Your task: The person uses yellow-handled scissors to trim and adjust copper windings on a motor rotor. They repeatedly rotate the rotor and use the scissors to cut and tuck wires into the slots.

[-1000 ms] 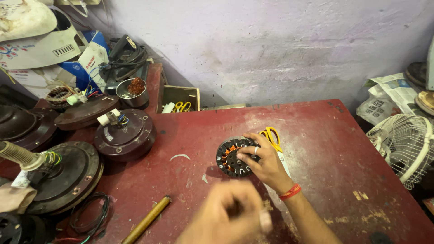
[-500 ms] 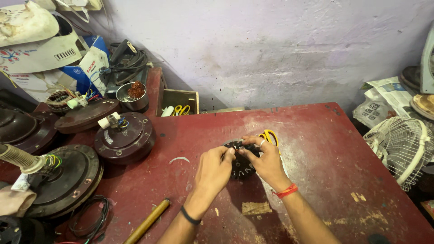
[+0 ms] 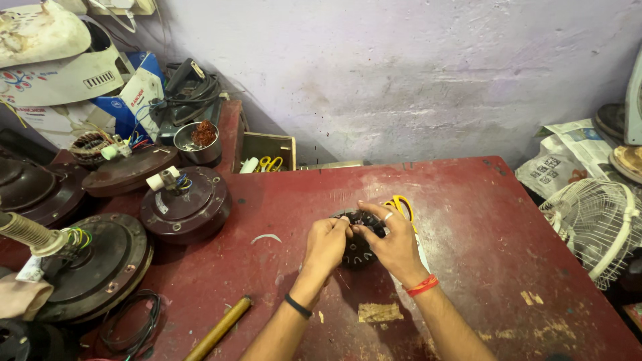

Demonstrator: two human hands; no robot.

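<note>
- Red worn table (image 3: 468, 200) against a pale purple scuffed wall (image 3: 414, 73); clutter on both sides.
- Far left of the grip: brown fan motor housings, the largest (image 3: 100, 264) with a wire bundle on a shaft, a smaller one (image 3: 186, 204) closer to the hands with a white plug on top.
- Behind those, up and left of the grip: metal bowl (image 3: 197, 144) with copper wire in it, and an open box (image 3: 267, 150) with yellow-handled scissors inside.
- Low left of the grip: brass-coloured rod (image 3: 219, 327) lying on the table, black rubber ring (image 3: 130, 321) beside it.
- Left hand (image 3: 326, 244), black band on wrist, fingers pinched together on the near top edge of the black round stator (image 3: 354, 251).
- Stator lies flat on the table mid-surface, mostly hidden under both hands.
- Right hand (image 3: 396, 244), ring on a finger and red band on wrist, fingers curled down on the stator's top right, fingertips touching the left hand's.
- Just behind the right hand: yellow scissors (image 3: 401, 204), touching or nearly touching it, cannot tell.
- Far right of the grip: white fan guard (image 3: 592, 224) and newspapers (image 3: 562, 160) off the table.
</note>
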